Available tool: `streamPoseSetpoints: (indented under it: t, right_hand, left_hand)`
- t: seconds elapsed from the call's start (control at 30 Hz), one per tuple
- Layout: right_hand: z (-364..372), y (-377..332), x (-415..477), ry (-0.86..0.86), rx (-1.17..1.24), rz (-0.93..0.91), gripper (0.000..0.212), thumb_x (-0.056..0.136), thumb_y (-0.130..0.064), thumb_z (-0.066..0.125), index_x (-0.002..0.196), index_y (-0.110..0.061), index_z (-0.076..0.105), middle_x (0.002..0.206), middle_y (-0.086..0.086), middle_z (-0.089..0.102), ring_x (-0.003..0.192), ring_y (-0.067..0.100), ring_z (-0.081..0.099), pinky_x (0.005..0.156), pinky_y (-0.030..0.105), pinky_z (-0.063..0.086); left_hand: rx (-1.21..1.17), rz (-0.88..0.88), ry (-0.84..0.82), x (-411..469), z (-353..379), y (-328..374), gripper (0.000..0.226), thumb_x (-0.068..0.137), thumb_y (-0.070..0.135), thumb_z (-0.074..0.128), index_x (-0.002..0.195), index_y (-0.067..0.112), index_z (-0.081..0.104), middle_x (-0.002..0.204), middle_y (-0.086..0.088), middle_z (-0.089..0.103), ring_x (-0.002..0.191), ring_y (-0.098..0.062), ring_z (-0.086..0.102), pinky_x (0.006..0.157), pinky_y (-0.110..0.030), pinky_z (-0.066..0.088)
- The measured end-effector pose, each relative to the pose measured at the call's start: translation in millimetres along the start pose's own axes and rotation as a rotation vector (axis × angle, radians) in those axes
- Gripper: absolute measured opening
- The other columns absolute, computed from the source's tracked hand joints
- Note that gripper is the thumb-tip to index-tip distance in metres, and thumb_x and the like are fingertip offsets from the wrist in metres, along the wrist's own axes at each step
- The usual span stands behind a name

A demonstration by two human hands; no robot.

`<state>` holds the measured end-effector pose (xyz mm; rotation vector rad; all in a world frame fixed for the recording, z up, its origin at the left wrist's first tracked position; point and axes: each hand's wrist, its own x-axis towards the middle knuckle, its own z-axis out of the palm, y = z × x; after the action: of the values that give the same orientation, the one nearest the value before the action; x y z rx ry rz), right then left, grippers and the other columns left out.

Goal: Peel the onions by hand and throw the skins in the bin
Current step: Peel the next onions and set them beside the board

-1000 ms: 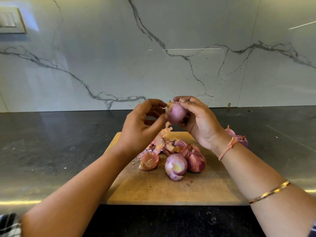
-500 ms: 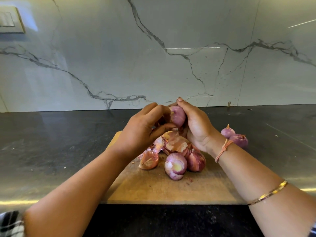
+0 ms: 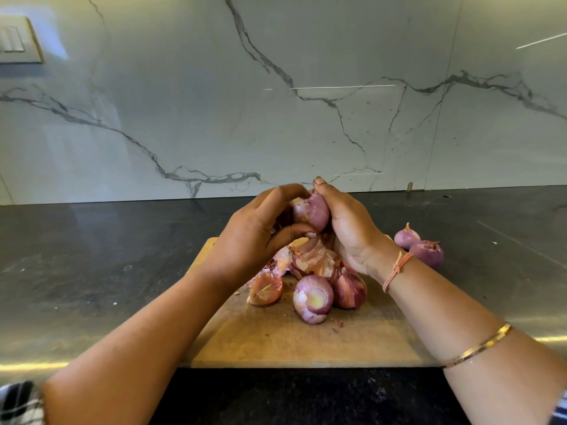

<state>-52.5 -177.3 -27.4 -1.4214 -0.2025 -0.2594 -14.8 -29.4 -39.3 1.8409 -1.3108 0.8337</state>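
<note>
1. Grip: left hand (image 3: 254,237) curled round flaky end of held onion (image 3: 313,211), centre frame, above cutting board (image 3: 276,342).
2. Onion axis seems tilted across frame, flaky end left.
3. Loose skins (image 3: 313,259), several unpeeled onions (image 3: 313,297) wait on board; bin unseen.
4. Right hand (image 3: 349,228) wraps onion's other side.
5. Two peeled onions (image 3: 417,246) lie on counter (image 3: 122,256), right.

One purple onion (image 3: 311,210), a papery scrap clinging to it, is held up over the pile. Beneath it, two more onions (image 3: 313,299) and loose skins (image 3: 313,259) lie on the board (image 3: 276,342). Two peeled ones (image 3: 428,254) sit together on the counter (image 3: 122,256).
</note>
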Motion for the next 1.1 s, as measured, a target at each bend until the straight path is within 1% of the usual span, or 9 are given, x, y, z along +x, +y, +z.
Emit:
streamPoseSetpoints:
  t: [0.13, 0.27, 0.37, 0.47, 0.6, 0.77, 0.87, 0.93, 1.1]
  right_hand:
    - [1, 0, -1, 0.003, -0.001, 0.006, 0.055, 0.101, -0.038, 0.036, 0.064, -0.014, 0.068, 0.066, 0.006, 0.065, 0.055, 0.011, 0.058, 0.061, 0.025, 0.044]
    - [2, -3, -2, -0.004, 0.057, 0.044, 0.056, 0.101, -0.041, 0.036, 0.061, -0.017, 0.067, 0.060, 0.003, 0.063, 0.054, 0.011, 0.057, 0.058, 0.026, 0.042]
    - [2, -5, -2, -0.012, 0.086, 0.044, 0.037, 0.101, -0.038, 0.036, 0.084, -0.015, 0.059, 0.070, 0.009, 0.055, 0.056, 0.016, 0.045, 0.051, 0.024, 0.031]
    - [-2, -6, 1, 0.002, 0.141, 0.000, 0.022, 0.100, -0.028, 0.038, 0.108, -0.012, 0.050, 0.080, 0.010, 0.056, 0.059, 0.017, 0.047, 0.049, 0.022, 0.032]
    - [-4, -6, 0, -0.036, 0.112, -0.082, 0.019, 0.099, -0.016, 0.037, 0.103, -0.012, 0.055, 0.090, 0.010, 0.058, 0.073, 0.018, 0.055, 0.052, 0.021, 0.041]
    - [-4, -1, 3, -0.048, -0.141, -0.144, 0.019, 0.083, -0.027, 0.051, 0.096, -0.023, 0.063, 0.104, 0.005, 0.062, 0.093, 0.015, 0.058, 0.071, 0.025, 0.046]
    - [-4, 3, 4, -0.118, -0.275, -0.131, 0.024, 0.089, -0.023, 0.055, 0.113, -0.022, 0.055, 0.110, 0.002, 0.060, 0.102, 0.012, 0.060, 0.085, 0.023, 0.048]
    - [-4, 6, 2, -0.181, -0.402, -0.120, 0.036, 0.092, -0.015, 0.057, 0.124, -0.024, 0.045, 0.119, 0.007, 0.056, 0.113, 0.020, 0.057, 0.099, 0.031, 0.046]
    - [-6, 5, -3, -0.170, -0.731, -0.212, 0.067, 0.088, -0.010, 0.063, 0.142, -0.031, 0.029, 0.135, 0.007, 0.040, 0.120, 0.016, 0.048, 0.105, 0.029, 0.039]
  left_hand:
    - [0.022, 0.003, -0.005, 0, -1, 0, 0.036, 0.083, 0.048, 0.055, 0.111, 0.029, 0.042, 0.092, 0.027, 0.045, 0.080, -0.006, 0.052, 0.070, -0.014, 0.045]
    - [0.075, 0.010, 0.009, 0, -1, -3, 0.020, 0.086, 0.044, 0.053, 0.094, 0.027, 0.045, 0.085, 0.022, 0.043, 0.076, -0.002, 0.044, 0.065, -0.008, 0.038]
    - [0.059, -0.078, 0.013, 0, -3, -7, 0.025, 0.085, 0.053, 0.055, 0.093, 0.031, 0.048, 0.086, 0.019, 0.048, 0.078, -0.005, 0.050, 0.066, -0.012, 0.043]
    - [-0.019, -0.243, 0.050, 0, -4, -7, 0.027, 0.083, 0.052, 0.052, 0.103, 0.035, 0.049, 0.097, 0.023, 0.054, 0.086, -0.001, 0.057, 0.067, -0.015, 0.049]
    - [-0.172, -0.383, 0.120, 1, -2, 1, 0.022, 0.088, 0.029, 0.064, 0.109, 0.034, 0.058, 0.102, 0.016, 0.064, 0.080, -0.008, 0.064, 0.068, -0.023, 0.054]
    - [-0.355, -0.541, 0.194, 4, -2, 11, 0.015, 0.086, 0.017, 0.068, 0.097, 0.028, 0.067, 0.091, 0.011, 0.072, 0.074, -0.011, 0.070, 0.070, -0.033, 0.060]
    - [-0.405, -0.619, 0.203, 4, -1, 9, 0.013, 0.085, 0.015, 0.068, 0.092, 0.026, 0.069, 0.086, 0.006, 0.073, 0.074, -0.016, 0.071, 0.073, -0.037, 0.060]
    - [-0.421, -0.644, 0.194, 4, -1, 8, 0.013, 0.085, 0.012, 0.068, 0.090, 0.024, 0.070, 0.084, 0.004, 0.074, 0.074, -0.016, 0.072, 0.074, -0.034, 0.059]
    - [-0.469, -0.654, 0.179, 5, -2, 10, 0.019, 0.084, 0.005, 0.067, 0.084, 0.024, 0.071, 0.080, 0.008, 0.074, 0.074, -0.011, 0.071, 0.070, -0.023, 0.058]
